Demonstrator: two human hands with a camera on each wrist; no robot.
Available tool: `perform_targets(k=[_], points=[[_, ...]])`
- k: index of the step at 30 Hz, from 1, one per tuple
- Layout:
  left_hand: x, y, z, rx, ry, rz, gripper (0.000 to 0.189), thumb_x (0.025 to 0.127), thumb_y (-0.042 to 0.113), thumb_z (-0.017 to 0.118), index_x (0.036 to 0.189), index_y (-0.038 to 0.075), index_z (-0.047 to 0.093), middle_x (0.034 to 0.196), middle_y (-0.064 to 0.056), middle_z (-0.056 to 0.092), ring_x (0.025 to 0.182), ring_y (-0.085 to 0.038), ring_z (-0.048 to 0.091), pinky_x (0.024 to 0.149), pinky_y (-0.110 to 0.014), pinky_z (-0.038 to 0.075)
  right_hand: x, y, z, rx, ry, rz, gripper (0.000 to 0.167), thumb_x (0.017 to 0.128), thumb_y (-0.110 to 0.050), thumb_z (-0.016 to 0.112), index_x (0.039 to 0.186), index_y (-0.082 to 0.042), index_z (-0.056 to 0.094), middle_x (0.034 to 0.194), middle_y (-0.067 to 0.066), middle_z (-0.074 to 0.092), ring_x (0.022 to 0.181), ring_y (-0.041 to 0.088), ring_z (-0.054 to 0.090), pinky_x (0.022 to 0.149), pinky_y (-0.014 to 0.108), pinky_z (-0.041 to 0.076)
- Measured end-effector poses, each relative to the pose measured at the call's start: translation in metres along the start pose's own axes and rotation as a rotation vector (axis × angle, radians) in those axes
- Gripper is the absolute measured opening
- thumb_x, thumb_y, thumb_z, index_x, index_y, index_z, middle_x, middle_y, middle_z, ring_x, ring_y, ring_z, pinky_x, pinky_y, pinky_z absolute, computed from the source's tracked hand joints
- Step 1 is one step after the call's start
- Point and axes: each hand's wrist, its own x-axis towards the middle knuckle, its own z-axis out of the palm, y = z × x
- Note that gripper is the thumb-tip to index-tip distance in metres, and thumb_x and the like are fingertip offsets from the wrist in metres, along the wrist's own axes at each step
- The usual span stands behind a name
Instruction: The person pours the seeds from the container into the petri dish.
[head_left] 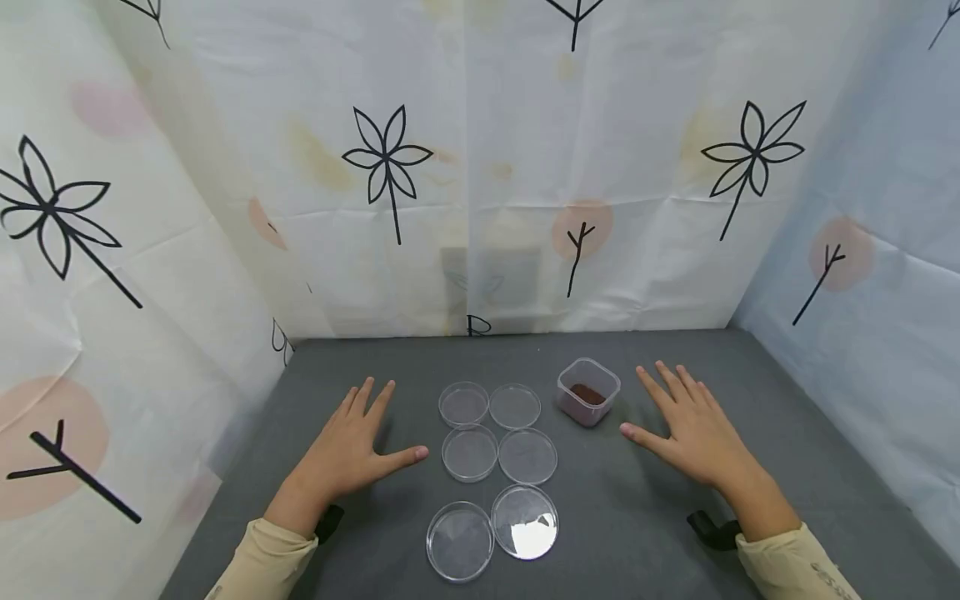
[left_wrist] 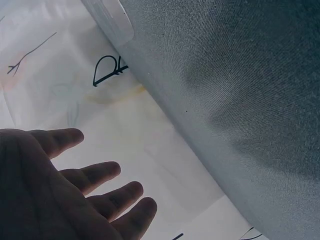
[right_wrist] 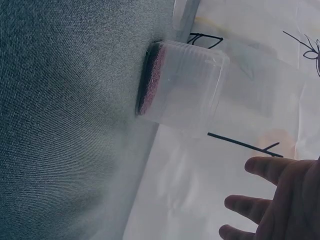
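My left hand (head_left: 345, 454) is spread over the left of the grey table, fingers straight and thumb out toward the dishes, holding nothing. On the right, my right hand (head_left: 693, 429) is likewise spread and holds nothing; its thumb points at a clear square plastic tub (head_left: 588, 392). Reddish-brown grains (right_wrist: 154, 80) cover the tub's bottom. Several clear round petri dishes lie between the hands in two columns: a back pair (head_left: 463, 404), a middle pair (head_left: 528, 456) close against it, and a front pair (head_left: 460, 542) set slightly apart. Bright light glints off the front right dish (head_left: 525, 522).
The grey cloth-covered table (head_left: 622, 533) ends at a white fabric backdrop (head_left: 510, 275) printed with flowers and twigs. Fabric side walls (head_left: 165, 333) flank it left and right. Black straps (head_left: 712, 531) circle both wrists below the light sleeves.
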Motion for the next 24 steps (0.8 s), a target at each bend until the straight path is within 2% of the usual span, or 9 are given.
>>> perform_targets(k=[4,13,22,24], points=[[0.001,0.0,0.002,-0.023,0.005,0.013,0.116,0.086,0.085,0.063,0.171,0.015,0.024,0.174,-0.026,0.02,0.159,-0.055,0.02,0.122,-0.076,0.028,0.001,-0.001,-0.001,0.009,0.005,-0.002,0.1,0.096,-0.07,0.063,0.17,-0.012,0.027,0.172,0.029,0.024,0.158,0.056,0.019,0.123,0.078,0.018],[0.011,-0.002,0.012,-0.141,0.052,0.077,0.108,0.087,0.081,0.067,0.169,0.02,0.032,0.173,-0.015,0.031,0.157,-0.044,0.035,0.115,-0.07,0.044,0.003,-0.002,0.001,0.04,0.025,0.0,0.101,0.095,-0.067,0.067,0.169,-0.01,0.029,0.171,0.03,0.027,0.156,0.056,0.022,0.123,0.078,0.02],[0.019,-0.003,0.02,-0.205,0.041,0.109,0.099,0.092,0.064,0.075,0.168,0.016,0.033,0.171,-0.018,0.032,0.155,-0.044,0.038,0.114,-0.068,0.046,0.012,-0.004,0.01,0.1,0.04,-0.012,0.102,0.095,-0.064,0.069,0.169,-0.008,0.026,0.171,0.029,0.027,0.157,0.056,0.023,0.123,0.076,0.023],[0.021,-0.002,0.021,-0.205,0.055,0.124,0.096,0.093,0.059,0.077,0.167,0.015,0.035,0.17,-0.019,0.034,0.154,-0.044,0.04,0.114,-0.067,0.047,0.014,-0.005,0.011,0.122,0.049,-0.011,0.102,0.096,-0.062,0.069,0.17,-0.008,0.025,0.172,0.029,0.026,0.157,0.056,0.023,0.122,0.077,0.023]])
